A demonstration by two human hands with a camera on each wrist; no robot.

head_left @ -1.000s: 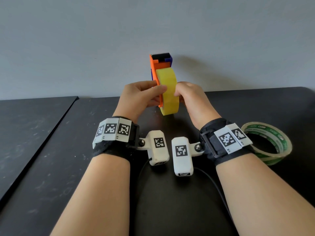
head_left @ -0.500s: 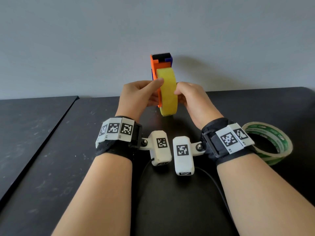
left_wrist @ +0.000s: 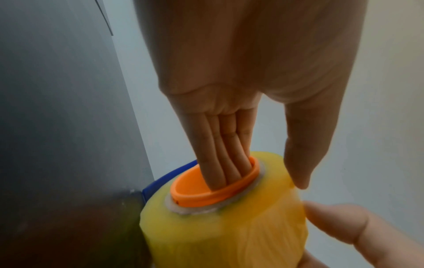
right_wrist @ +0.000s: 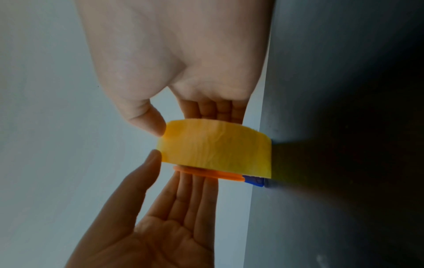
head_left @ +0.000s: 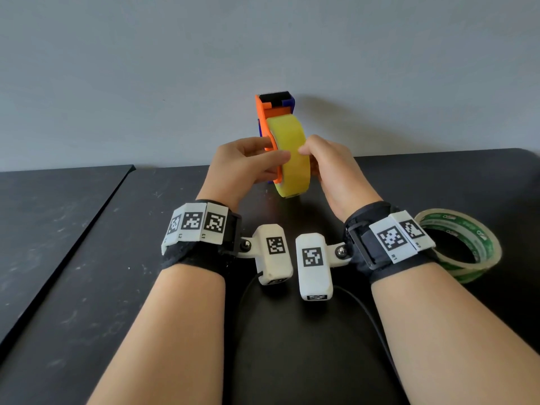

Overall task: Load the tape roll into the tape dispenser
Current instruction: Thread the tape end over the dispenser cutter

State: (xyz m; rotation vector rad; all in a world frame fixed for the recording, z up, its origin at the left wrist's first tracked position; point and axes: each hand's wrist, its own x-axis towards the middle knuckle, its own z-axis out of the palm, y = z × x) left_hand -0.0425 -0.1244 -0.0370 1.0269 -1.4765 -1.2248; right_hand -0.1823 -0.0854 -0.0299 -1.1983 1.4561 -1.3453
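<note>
An orange and blue tape dispenser (head_left: 273, 111) stands upright on the black table (head_left: 87, 287) close to the wall. A yellow tape roll (head_left: 292, 159) sits against its orange side plate (right_wrist: 206, 173). My left hand (head_left: 263, 154) is on the left. Its straight fingers (left_wrist: 224, 154) press on the orange part (left_wrist: 195, 183), and its thumb tip touches the roll's rim (left_wrist: 229, 226). My right hand (head_left: 312, 153) holds the roll (right_wrist: 215, 146) from the right, thumb on the rim and fingers along the far face.
A second roll of clear tape with green print (head_left: 458, 244) lies flat on the table just right of my right wrist. A separate dark panel (head_left: 43, 214) adjoins the table on the left. A black cable (head_left: 365, 311) runs under my forearms. The grey wall stands right behind the dispenser.
My left thumb has slid down and across onto the roll's rim. The roll and dispenser have turned slightly, so more of the yellow rim faces me. The right hand has stayed in place.
</note>
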